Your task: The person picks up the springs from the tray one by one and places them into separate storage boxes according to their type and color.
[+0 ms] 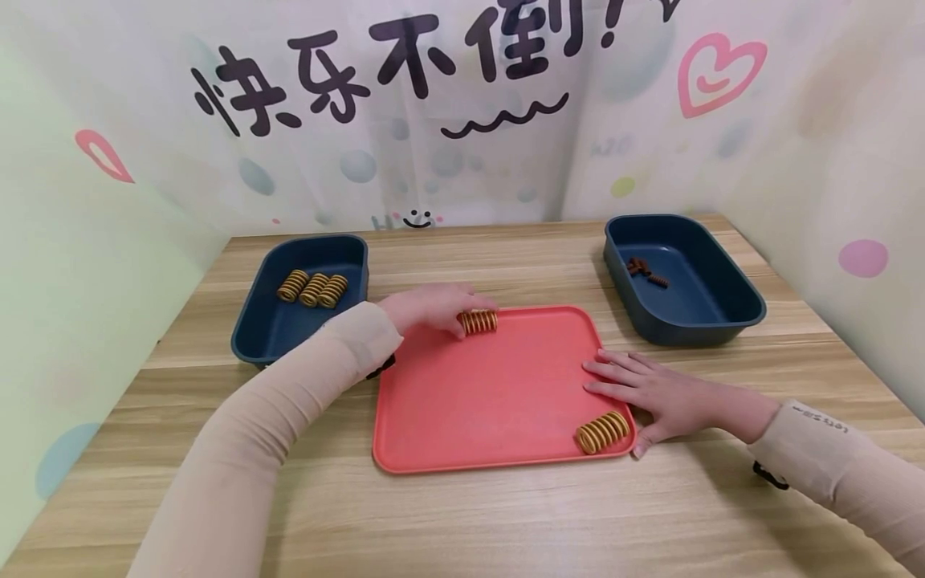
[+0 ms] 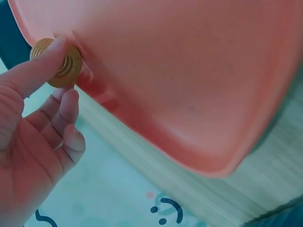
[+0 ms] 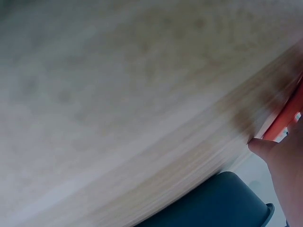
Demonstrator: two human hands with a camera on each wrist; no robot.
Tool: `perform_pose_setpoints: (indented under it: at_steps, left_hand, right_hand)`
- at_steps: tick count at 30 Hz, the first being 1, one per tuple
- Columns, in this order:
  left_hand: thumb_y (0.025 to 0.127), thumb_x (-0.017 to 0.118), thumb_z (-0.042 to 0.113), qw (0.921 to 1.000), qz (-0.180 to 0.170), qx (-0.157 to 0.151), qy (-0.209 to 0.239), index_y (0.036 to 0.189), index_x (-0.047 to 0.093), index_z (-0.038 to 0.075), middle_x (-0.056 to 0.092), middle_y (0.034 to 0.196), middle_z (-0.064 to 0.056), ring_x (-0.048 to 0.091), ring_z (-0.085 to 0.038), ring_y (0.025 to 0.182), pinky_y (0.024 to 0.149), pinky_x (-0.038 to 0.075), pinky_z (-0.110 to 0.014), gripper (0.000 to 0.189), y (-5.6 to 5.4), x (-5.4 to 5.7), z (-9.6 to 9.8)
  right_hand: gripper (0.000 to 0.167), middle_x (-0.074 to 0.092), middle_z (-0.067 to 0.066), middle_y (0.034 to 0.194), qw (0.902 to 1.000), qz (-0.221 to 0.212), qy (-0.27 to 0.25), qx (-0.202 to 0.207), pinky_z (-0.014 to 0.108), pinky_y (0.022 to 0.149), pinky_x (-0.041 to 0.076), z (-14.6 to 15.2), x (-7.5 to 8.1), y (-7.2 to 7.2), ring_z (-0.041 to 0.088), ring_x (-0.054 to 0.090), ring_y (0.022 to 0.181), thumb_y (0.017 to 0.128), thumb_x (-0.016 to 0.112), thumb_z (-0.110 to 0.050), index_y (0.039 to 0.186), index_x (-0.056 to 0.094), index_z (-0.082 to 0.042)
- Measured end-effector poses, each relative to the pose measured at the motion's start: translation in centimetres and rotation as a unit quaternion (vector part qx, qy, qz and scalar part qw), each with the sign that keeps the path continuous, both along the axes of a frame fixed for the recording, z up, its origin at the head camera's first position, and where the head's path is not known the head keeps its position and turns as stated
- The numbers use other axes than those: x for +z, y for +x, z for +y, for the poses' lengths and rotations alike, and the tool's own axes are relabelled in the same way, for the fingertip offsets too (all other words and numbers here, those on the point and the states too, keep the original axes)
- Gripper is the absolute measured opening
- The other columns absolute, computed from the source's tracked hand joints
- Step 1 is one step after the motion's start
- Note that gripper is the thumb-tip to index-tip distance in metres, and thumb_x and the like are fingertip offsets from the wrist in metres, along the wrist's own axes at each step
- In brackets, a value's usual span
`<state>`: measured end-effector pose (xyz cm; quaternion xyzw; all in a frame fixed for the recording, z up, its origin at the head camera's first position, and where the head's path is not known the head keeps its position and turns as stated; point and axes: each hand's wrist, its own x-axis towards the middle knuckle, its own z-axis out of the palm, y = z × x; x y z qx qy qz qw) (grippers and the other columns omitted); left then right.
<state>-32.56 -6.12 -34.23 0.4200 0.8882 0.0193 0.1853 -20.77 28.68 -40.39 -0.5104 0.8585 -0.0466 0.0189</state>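
At the far edge of the red tray (image 1: 491,393), my left hand (image 1: 437,307) pinches a gold coil spring (image 1: 480,322) between thumb and fingers. The left wrist view shows the thumb laid over that spring (image 2: 66,66), with the other fingers loosely bent below. My right hand (image 1: 668,397) rests at the tray's right rim, fingers spread over the edge and thumb by the near corner. Close to it, a second gold spring (image 1: 603,433) lies on the tray in the near right corner. In the right wrist view, the right hand (image 3: 286,163) is partly cut off beside the tray's edge.
A dark blue bin (image 1: 249,321) stands on the left with three gold springs (image 1: 314,289) inside, partly behind my left forearm. On the right, another blue bin (image 1: 694,329) holds several small dark brown springs (image 1: 639,267). Behind the wooden table (image 1: 462,522) hangs a printed cloth (image 1: 462,168).
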Motion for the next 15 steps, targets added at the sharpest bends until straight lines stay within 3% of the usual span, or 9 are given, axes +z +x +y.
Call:
perform_pose_setpoints:
  at_steps: [3,9,15]
  left_hand:
    - [0.084,0.066,0.012,0.9994,-0.030,-0.007,0.013,0.140,0.039,0.019,0.048,0.130,-0.008,0.045,-0.021,0.114,0.097,0.039,-0.034,0.063,0.01,-0.14,0.16]
    - [0.083,0.067,0.020,0.9951,-0.092,0.009,0.035,0.140,0.036,0.015,0.051,0.109,-0.006,0.046,-0.019,0.097,0.085,0.040,-0.030,0.065,0.09,-0.55,0.49]
    - [0.082,0.069,0.031,0.9920,-0.105,0.037,0.058,0.134,0.039,0.011,0.054,0.102,-0.004,0.049,-0.016,0.091,0.081,0.041,-0.026,0.063,0.13,-1.02,0.59]
  right_hand:
    - [0.092,0.025,0.012,0.148,1.0000,0.001,-0.001,0.002,0.018,0.106,-0.015,0.01,0.02,0.00,0.029,0.010,0.137,0.071,0.057,-0.068,0.142,0.034,-0.013]
    - [0.092,0.025,0.012,0.148,1.0000,-0.006,0.000,-0.006,0.018,0.106,-0.015,-0.04,0.18,0.07,0.030,0.011,0.136,0.071,0.058,-0.067,0.142,0.033,-0.014]
    - [0.092,0.026,0.013,0.147,1.0000,-0.006,0.000,-0.007,0.017,0.106,-0.015,-0.08,0.27,0.12,0.030,0.011,0.136,0.071,0.058,-0.067,0.142,0.034,-0.014]
